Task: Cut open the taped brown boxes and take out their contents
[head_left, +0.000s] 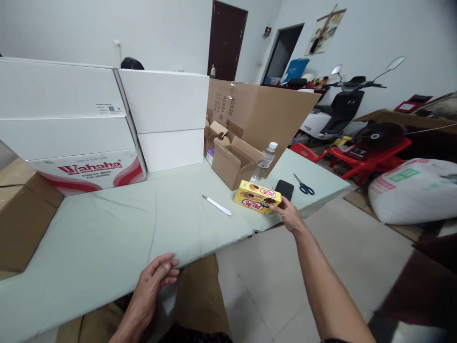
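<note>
My right hand (pixel 287 212) grips the right end of a yellow snack box (pixel 256 196) with red lettering, near the table's front edge. Whether the box rests on the table or is slightly raised, I cannot tell. Close behind it are a clear water bottle (pixel 264 163) with a white cap and a black phone-like flat object (pixel 284 189). At the front edge of the table, my left hand (pixel 154 281) holds nothing, its fingers loosely bent and apart. A white utility knife (pixel 217 205) lies on the cloth between the two hands.
Dark-handled scissors (pixel 304 185) lie at the right on the table (pixel 178 228). An open cardboard box (pixel 233 162) stands behind the bottle, before a large cardboard sheet (pixel 264 107). Stacked white cartons (pixel 164 102) line the back. A brown carton (pixel 24 214) is at the left.
</note>
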The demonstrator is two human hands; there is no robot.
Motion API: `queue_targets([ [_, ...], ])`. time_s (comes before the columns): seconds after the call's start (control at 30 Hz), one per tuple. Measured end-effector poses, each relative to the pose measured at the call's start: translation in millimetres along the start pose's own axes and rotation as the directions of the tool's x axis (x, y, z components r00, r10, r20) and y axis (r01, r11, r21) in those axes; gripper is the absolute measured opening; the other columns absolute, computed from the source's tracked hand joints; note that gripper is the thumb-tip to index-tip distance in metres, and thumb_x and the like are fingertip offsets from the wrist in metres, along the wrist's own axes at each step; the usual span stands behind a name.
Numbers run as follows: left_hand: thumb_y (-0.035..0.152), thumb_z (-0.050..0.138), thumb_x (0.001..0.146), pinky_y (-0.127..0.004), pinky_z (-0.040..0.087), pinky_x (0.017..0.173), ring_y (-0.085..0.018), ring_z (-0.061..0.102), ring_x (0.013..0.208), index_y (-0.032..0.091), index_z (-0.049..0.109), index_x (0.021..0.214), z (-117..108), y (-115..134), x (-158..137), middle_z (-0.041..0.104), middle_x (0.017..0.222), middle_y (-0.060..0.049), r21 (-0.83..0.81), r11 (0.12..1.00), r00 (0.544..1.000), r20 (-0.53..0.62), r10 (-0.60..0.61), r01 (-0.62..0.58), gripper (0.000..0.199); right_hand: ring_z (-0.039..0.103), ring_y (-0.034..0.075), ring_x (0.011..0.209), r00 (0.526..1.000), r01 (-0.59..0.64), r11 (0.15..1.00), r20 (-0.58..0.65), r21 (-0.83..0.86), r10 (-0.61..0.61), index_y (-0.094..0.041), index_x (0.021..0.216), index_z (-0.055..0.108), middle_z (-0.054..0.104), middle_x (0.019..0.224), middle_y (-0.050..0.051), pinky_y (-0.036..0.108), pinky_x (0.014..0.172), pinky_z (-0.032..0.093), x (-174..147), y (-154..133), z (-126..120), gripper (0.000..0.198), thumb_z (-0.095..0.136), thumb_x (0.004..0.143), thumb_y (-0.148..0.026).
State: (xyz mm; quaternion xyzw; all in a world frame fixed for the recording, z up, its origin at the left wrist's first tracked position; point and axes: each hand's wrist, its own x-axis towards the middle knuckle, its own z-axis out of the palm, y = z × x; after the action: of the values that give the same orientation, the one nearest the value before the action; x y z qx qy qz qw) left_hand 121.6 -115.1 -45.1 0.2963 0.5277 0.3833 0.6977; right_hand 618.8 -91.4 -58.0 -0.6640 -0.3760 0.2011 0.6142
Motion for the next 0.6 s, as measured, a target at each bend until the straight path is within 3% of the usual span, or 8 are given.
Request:
queue_targets([
  [0.13,0.056,0.095,0.051,-0.033,0.059,0.074,-0.023,0.073,0.083,0.011,0.074,0.109,-2,-3,2,0.08,0.102,-0.015,0.006,1.0,1.0,0.003,0.002,-0.002,0.076,0.07,0.032,0.106,0.994,-0.023,1.0,0.105,-0.017,0.025,-0.023,0.104,0.071,0.078,0.108,0.008,0.048,0.095,0.057,43,-15,-6,0.064,0.091,0.046,-0.043],
  [0.27,0.057,0.095,0.05,-0.034,0.059,0.075,-0.024,0.074,0.083,0.011,0.074,0.109,-3,-5,4,0.08,0.103,-0.016,0.003,1.0,1.0,0.004,0.0,0.0,0.078,0.069,0.033,0.111,0.999,-0.036,0.997,0.018,-0.062,0.038,-0.021,0.105,0.069,0.076,0.117,0.012,0.049,0.098,0.055,72,-14,10,0.056,0.085,0.054,-0.039],
  [0.43,0.056,0.097,0.046,-0.036,0.06,0.076,-0.025,0.074,0.083,0.012,0.075,0.109,-10,-5,8,0.08,0.103,-0.015,-0.009,1.0,0.999,-0.028,-0.026,0.026,0.08,0.063,0.04,0.124,0.978,-0.107,0.984,-0.195,-0.14,0.078,-0.017,0.131,0.058,0.061,0.143,0.022,0.057,0.105,0.05,43,16,42,0.077,0.078,0.059,-0.04],
  [0.6,0.055,0.098,0.042,-0.036,0.059,0.076,-0.025,0.074,0.082,0.011,0.075,0.107,-12,0,9,0.08,0.102,-0.016,0.013,0.999,0.997,-0.062,-0.049,0.05,0.082,0.057,0.039,0.134,0.963,-0.094,0.983,-0.266,-0.159,0.049,-0.017,0.148,0.044,0.051,0.153,0.022,0.052,0.111,0.047,11,35,58,0.101,0.079,0.061,-0.051],
])
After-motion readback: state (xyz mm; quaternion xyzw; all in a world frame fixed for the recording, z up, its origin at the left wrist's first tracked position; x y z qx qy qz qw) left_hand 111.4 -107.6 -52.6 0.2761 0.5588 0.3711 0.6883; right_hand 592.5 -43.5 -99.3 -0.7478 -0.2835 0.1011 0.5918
